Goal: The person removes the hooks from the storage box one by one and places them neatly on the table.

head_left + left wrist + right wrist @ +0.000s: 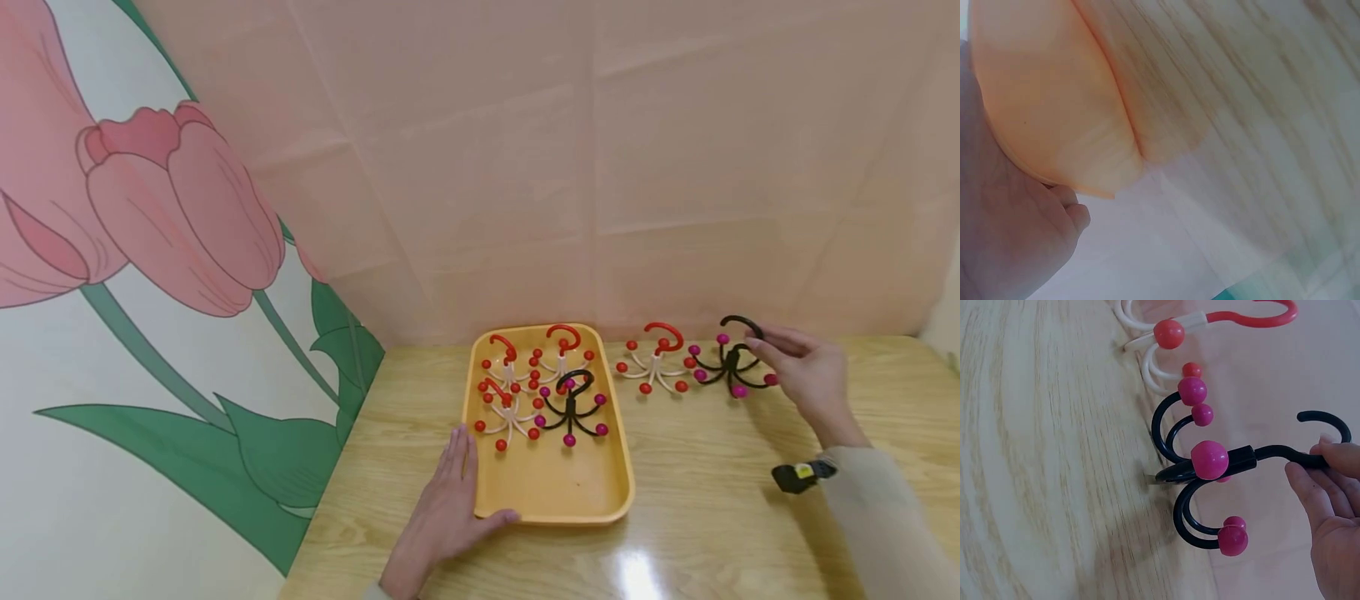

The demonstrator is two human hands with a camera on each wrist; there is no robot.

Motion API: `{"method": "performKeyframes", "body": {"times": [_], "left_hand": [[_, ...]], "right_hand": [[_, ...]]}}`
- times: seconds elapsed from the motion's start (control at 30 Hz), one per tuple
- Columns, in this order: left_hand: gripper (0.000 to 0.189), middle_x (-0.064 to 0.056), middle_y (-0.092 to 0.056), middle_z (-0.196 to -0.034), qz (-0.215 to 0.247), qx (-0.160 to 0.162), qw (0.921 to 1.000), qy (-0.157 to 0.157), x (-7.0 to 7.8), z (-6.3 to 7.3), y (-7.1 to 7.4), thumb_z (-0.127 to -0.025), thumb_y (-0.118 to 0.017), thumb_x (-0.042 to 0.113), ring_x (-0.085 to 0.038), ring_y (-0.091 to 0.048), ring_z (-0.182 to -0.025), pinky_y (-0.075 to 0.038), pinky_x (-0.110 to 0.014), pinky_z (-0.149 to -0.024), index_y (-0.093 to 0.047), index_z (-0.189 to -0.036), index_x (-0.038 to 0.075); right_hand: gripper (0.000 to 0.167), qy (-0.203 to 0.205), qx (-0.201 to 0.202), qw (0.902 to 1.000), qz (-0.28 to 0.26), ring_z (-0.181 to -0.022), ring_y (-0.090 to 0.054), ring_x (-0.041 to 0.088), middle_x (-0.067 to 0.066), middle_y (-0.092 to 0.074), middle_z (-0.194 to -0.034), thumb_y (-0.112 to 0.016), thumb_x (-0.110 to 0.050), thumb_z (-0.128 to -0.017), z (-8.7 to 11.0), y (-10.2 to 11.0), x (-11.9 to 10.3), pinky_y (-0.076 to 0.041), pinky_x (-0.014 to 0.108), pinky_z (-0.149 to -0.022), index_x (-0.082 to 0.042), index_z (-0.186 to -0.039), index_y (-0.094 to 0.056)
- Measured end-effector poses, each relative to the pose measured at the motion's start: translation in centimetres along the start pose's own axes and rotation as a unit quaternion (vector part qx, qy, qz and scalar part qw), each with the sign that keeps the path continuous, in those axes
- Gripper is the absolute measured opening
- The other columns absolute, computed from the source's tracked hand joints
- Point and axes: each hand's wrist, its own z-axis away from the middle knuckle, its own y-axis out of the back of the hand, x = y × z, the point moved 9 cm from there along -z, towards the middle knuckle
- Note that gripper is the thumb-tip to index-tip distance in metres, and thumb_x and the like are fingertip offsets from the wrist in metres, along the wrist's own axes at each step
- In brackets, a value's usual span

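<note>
My right hand point(813, 379) pinches the upper hook stem of a black multi-arm hanging hook point(732, 360) with magenta ball tips. In the right wrist view the black hook point(1244, 457) stands upright, its base at or just over the table; contact is unclear. Left of it, a white multi-arm hook point(656, 364) with a red top and red balls stands on the table. Straight fingers of my left hand point(442, 508) lie along the left side of a yellow tray point(555, 492), the thumb at its front rim. Inside the tray are another black hook point(570, 408) and several white-and-red hooks point(510, 410).
The wooden table point(697, 483) meets a pink cloth backdrop point(480, 167) behind the tray. A tulip-patterned panel point(187, 217) rises on the left. A small black device point(802, 475) is worn at my right wrist.
</note>
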Motion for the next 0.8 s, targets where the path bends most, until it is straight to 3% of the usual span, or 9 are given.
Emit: {"method": "performKeyframes", "body": {"times": [0.17,0.4,0.8], "left_hand": [[0.128,-0.015,0.006,-0.179,-0.003,0.001,1.0000,-0.002,0.0,-0.1,0.0,-0.085,-0.048,0.092,-0.033,-0.001,-0.167,-0.022,-0.050,-0.134,-0.005,-0.169,0.006],[0.128,-0.015,0.006,-0.179,-0.005,0.002,1.0000,0.000,-0.1,-0.1,-0.1,-0.085,-0.048,0.092,-0.033,0.000,-0.167,-0.022,-0.050,-0.133,-0.005,-0.169,0.006],[0.129,-0.011,0.010,-0.179,0.007,-0.008,0.9999,0.013,-0.3,-0.1,-0.3,-0.083,-0.045,0.095,-0.031,0.001,-0.167,-0.020,-0.049,-0.134,-0.003,-0.170,0.008]], "right_hand": [[0.044,-0.006,0.000,1.0000,-0.005,-0.083,-0.071,-0.016,-0.033,-0.076,-0.091,-0.080,-0.022,-0.094,-0.2,0.2,0.7,-0.054,0.007,-0.064,-0.007,-0.135,-0.072],[0.033,0.003,0.008,0.9989,-0.047,-0.083,-0.073,-0.013,-0.027,-0.078,-0.092,-0.081,-0.012,-0.092,-0.4,0.1,0.6,-0.054,0.007,-0.063,-0.014,-0.126,-0.078],[0.048,-0.007,0.009,0.9999,-0.004,-0.082,-0.069,-0.019,-0.036,-0.074,-0.091,-0.083,-0.024,-0.092,0.0,0.4,1.2,-0.055,0.008,-0.064,-0.010,-0.136,-0.071]]}}
